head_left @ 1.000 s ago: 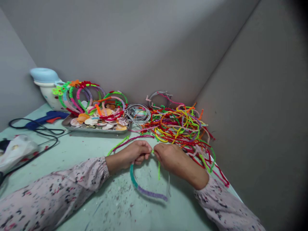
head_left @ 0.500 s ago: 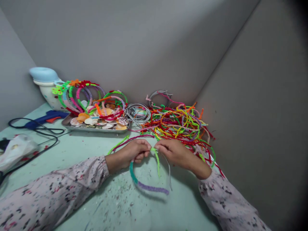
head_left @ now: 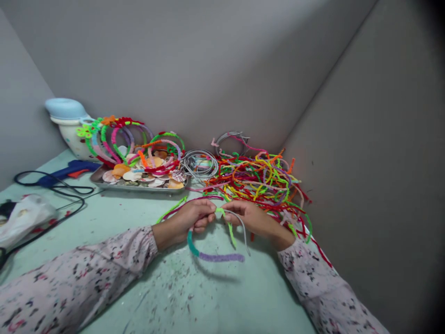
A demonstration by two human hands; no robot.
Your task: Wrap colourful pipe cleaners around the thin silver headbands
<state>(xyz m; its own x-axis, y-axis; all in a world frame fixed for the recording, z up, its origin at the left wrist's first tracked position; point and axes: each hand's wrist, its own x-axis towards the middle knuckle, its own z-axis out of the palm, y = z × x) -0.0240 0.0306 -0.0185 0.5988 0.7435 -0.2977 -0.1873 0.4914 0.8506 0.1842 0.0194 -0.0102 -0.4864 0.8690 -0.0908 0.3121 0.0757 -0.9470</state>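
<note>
A grey wire hoop (head_left: pixel 244 225), partly wrapped in teal and purple pipe cleaner (head_left: pixel 220 257), curves between my hands above the table. My left hand (head_left: pixel 194 216) is closed and pinches the hoop, with the teal part coming out below its fingers. A lime green pipe cleaner (head_left: pixel 220 211) is wound on the wire just right of those fingertips, and its loose tail hangs down. My right hand (head_left: pixel 248 216) is closed, its fingertips at that lime green pipe cleaner beside the bare wire. The exact contact of its thumb is partly hidden.
Behind my right hand lies a heap of colourful pipe cleaners (head_left: pixel 257 178). Coiled wire (head_left: pixel 200 163) sits beside a metal tray (head_left: pixel 139 189) of shells and wrapped hoops. At left are a blue glue gun (head_left: pixel 66 172), its black cable (head_left: pixel 81 204), a plastic bag (head_left: pixel 29 213) and a lidded container (head_left: pixel 71 134).
My right hand has shifted and turned slightly, and the lime green tail has swung to the right. The purple end of the hoop has risen a little. My left hand keeps its grip.
</note>
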